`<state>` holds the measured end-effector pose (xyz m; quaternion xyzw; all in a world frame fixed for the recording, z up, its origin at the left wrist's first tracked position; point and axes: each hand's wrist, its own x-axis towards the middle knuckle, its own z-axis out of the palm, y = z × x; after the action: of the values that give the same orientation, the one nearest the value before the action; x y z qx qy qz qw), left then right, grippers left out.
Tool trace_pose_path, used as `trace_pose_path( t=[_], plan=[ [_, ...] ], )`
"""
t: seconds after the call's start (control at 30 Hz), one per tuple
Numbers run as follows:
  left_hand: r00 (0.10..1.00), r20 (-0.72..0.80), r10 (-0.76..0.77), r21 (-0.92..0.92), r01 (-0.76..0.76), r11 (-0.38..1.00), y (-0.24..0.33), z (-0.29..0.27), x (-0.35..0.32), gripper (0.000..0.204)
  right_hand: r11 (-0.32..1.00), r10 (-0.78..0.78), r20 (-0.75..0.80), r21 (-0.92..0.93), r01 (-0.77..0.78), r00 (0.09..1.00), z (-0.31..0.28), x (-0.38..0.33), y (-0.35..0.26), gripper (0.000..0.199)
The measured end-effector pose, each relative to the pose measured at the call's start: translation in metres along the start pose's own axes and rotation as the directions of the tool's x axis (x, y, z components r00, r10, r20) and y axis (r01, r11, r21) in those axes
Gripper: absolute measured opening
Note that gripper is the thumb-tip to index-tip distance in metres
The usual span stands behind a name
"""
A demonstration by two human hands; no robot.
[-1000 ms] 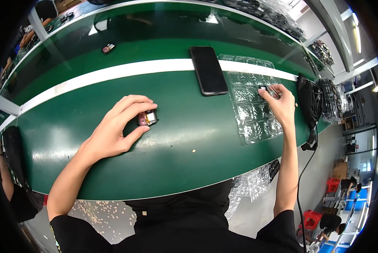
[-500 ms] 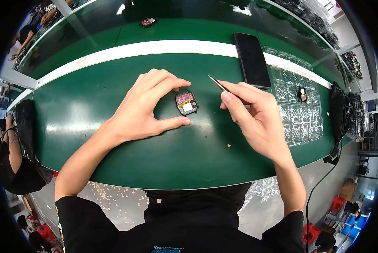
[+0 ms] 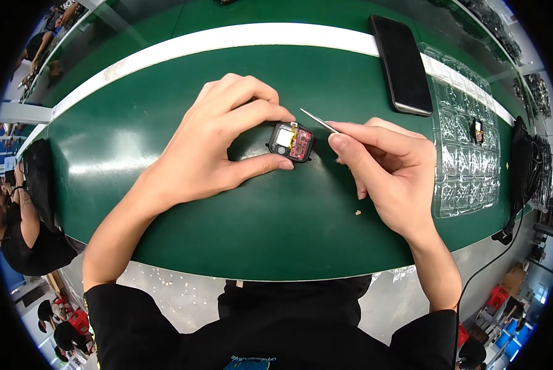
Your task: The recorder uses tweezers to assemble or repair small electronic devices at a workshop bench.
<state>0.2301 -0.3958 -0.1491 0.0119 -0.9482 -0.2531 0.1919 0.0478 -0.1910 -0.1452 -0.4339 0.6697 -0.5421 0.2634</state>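
A small black smartwatch case [image 3: 292,142] lies on the green tabletop with its inside showing: a red circuit board to the right, a white block to the left and a yellow strip between them. My left hand [image 3: 205,139] grips this case, thumb at its near edge and index finger at its far edge. In my right hand [image 3: 390,163] are thin metal tweezers [image 3: 317,119], pinched between thumb and index finger. Their tip points up and left, just beyond the case's far right corner; whether it touches anything I cannot tell.
A black phone [image 3: 402,65] lies at the far right, beside a clear plastic tray [image 3: 466,166] holding one similar case [image 3: 477,131]. A white strip [image 3: 258,34] crosses the table's back. Near my right wrist is a tiny beige scrap [image 3: 358,213]. A black cable [image 3: 481,262] hangs at right.
The watch case has turned, so its red board, formerly at the far side, now faces right. My left fingers have closed onto it. The view has shifted; the phone and tray appear farther right.
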Motion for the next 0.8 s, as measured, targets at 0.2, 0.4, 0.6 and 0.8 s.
trace_pose_path(
  t=[0.2, 0.4, 0.6, 0.8],
  plan=[
    [0.996, 0.053, -0.073, -0.113, 0.079, 0.99, 0.001, -0.002, 0.0, 0.055, 0.988, -0.135, -0.031, -0.076, 0.132, 0.99, 0.003, -0.003, 0.001, 0.011],
    [0.995, 0.083, -0.048, -0.149, 0.06, 0.987, -0.003, -0.002, 0.0, 0.055, 0.958, -0.193, -0.017, -0.222, 0.184, 0.981, 0.006, -0.004, 0.006, 0.007],
    [0.996, 0.087, -0.023, -0.166, 0.037, 0.985, -0.005, -0.003, 0.001, 0.055, 0.915, -0.269, 0.076, -0.29, 0.279, 0.96, 0.004, -0.002, 0.007, 0.013],
    [0.995, 0.09, -0.044, -0.16, 0.058, 0.985, -0.004, -0.002, 0.002, 0.055, 0.913, -0.272, 0.074, -0.295, 0.281, 0.96, 0.005, -0.001, 0.007, 0.012]
  ],
)
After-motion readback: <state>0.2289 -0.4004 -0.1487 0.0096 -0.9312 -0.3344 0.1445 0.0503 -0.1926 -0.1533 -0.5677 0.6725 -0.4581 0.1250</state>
